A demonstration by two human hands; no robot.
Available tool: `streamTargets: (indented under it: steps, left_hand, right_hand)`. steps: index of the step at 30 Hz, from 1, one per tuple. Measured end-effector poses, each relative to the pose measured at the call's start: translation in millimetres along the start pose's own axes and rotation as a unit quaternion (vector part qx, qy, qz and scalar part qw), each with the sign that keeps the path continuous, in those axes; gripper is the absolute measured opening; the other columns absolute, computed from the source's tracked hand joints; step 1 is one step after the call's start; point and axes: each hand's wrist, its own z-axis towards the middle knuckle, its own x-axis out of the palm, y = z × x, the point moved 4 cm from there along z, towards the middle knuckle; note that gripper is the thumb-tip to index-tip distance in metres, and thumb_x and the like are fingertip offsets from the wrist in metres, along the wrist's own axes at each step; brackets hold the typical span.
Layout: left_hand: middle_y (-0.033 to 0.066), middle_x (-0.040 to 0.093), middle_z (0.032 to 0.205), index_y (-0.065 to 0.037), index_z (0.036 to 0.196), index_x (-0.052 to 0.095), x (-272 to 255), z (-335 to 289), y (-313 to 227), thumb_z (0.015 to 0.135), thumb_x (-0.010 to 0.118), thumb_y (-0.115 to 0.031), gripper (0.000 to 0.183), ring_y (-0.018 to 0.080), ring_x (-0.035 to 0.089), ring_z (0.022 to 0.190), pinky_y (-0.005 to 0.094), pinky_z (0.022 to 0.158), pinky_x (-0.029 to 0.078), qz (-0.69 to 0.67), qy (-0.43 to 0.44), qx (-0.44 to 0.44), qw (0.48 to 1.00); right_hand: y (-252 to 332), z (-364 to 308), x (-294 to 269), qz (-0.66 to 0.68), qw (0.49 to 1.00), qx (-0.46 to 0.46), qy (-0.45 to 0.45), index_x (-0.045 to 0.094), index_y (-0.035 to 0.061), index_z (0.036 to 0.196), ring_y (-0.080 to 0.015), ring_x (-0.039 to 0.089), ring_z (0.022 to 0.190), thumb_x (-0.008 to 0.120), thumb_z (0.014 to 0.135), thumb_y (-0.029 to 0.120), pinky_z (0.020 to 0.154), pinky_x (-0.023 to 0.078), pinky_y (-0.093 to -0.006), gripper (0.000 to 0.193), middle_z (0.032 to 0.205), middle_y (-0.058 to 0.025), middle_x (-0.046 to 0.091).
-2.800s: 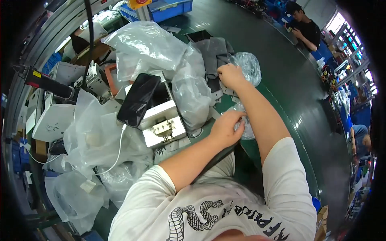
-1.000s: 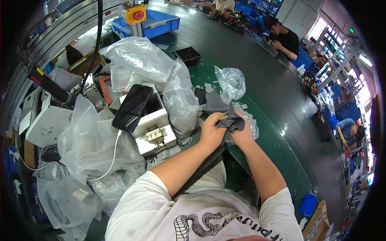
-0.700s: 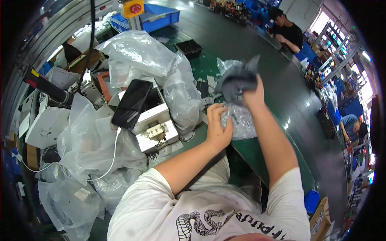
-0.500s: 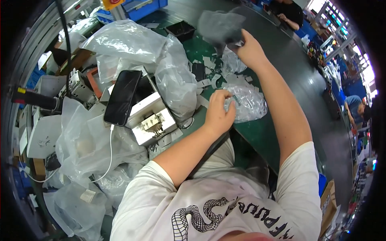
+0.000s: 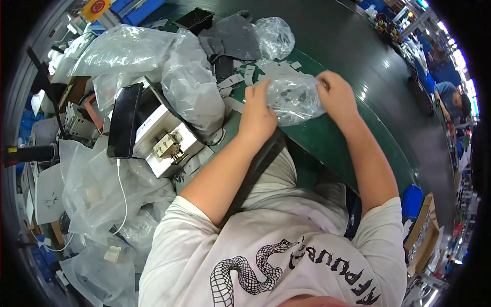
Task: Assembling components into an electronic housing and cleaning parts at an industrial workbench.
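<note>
A crumpled clear plastic bag (image 5: 296, 98) sits between my hands over the green table edge. What is inside it is too blurred by glare to make out. My left hand (image 5: 259, 111) grips its left side, with the thumb against the plastic. At the opposite side my right hand (image 5: 337, 97) has curled fingers closed on the bag's upper right edge. A dark grey cloth (image 5: 232, 38) lies beyond, beside another clear plastic bag (image 5: 276, 38). Small grey-white pieces (image 5: 249, 74) are scattered just past my left hand.
On the left, a phone (image 5: 124, 122) with a white cable leans on a metal box fixture (image 5: 166, 143). Large translucent bags (image 5: 192, 89) crowd around it. A black tray (image 5: 194, 20) stands at the back. A dark belt-like surface (image 5: 388, 102) runs along the right; a person (image 5: 452, 97) is farther off.
My right hand has let go of the dark grey cloth, now lying at the back, and come down to the clear bag. Both hands now hold the bag. The view has shifted.
</note>
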Motion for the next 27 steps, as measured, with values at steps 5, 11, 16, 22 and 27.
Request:
streamTargets:
  steps: [5, 11, 16, 22, 27]
  left_hand:
    - [0.0193, 0.044, 0.113, -0.002, 0.129, 0.044, -6.7, -0.6, -2.9, 0.073, 0.052, 0.004, 0.056, 0.0336, 0.048, 0.104, 0.0400, 0.090, 0.043, -0.079, -0.103, 0.052, 0.990]
    - [0.0161, 0.045, 0.115, -0.002, 0.124, 0.047, -10.4, -6.0, -6.3, 0.074, 0.057, 0.002, 0.052, 0.0278, 0.049, 0.101, 0.0340, 0.088, 0.042, -0.050, -0.152, 0.103, 0.982]
    - [0.0177, 0.044, 0.119, -0.001, 0.122, 0.047, -6.5, -2.8, -3.7, 0.074, 0.059, 0.004, 0.049, 0.0311, 0.049, 0.108, 0.0365, 0.088, 0.044, -0.025, -0.139, 0.074, 0.987]
    - [0.0239, 0.042, 0.120, -0.001, 0.124, 0.045, -11.9, 0.3, -7.5, 0.073, 0.058, 0.007, 0.054, 0.0436, 0.049, 0.112, 0.0451, 0.095, 0.045, 0.042, -0.058, 0.034, 0.997]
    - [0.0251, 0.044, 0.118, -0.002, 0.124, 0.046, -10.1, 0.5, -7.3, 0.071, 0.061, 0.004, 0.055, 0.0472, 0.052, 0.106, 0.0478, 0.092, 0.046, 0.134, 0.010, 0.014, 0.991]
  right_hand:
    - [21.6, 15.7, -44.1, 0.030, 0.998, -0.028, -0.050, 0.064, 0.0049, 0.108, -0.0277, 0.064, 0.087, 0.060, 0.083, 0.008, 0.080, 0.050, -0.0363, 0.025, 0.097, -0.0112, 0.065]
    - [50.1, -6.4, -47.4, -0.023, 0.995, -0.091, -0.041, 0.062, 0.0047, 0.111, -0.0308, 0.060, 0.098, 0.063, 0.079, 0.007, 0.086, 0.049, -0.0374, 0.032, 0.110, -0.0129, 0.059]
    - [96.6, -46.4, -35.6, -0.027, 0.980, -0.190, -0.055, 0.061, 0.0046, 0.101, -0.0335, 0.057, 0.099, 0.071, 0.072, 0.005, 0.086, 0.048, -0.0398, 0.031, 0.105, -0.0153, 0.055]
    - [80.6, -47.4, -2.4, -0.113, 0.943, -0.308, 0.047, 0.061, 0.0063, 0.086, -0.0280, 0.057, 0.090, 0.068, 0.069, 0.005, 0.077, 0.049, -0.0391, 0.018, 0.095, -0.0088, 0.056]
    - [32.6, -33.8, 21.6, -0.280, 0.933, -0.225, 0.024, 0.061, 0.0084, 0.082, -0.0260, 0.056, 0.086, 0.068, 0.070, 0.010, 0.071, 0.048, -0.0356, 0.014, 0.094, -0.0079, 0.055]
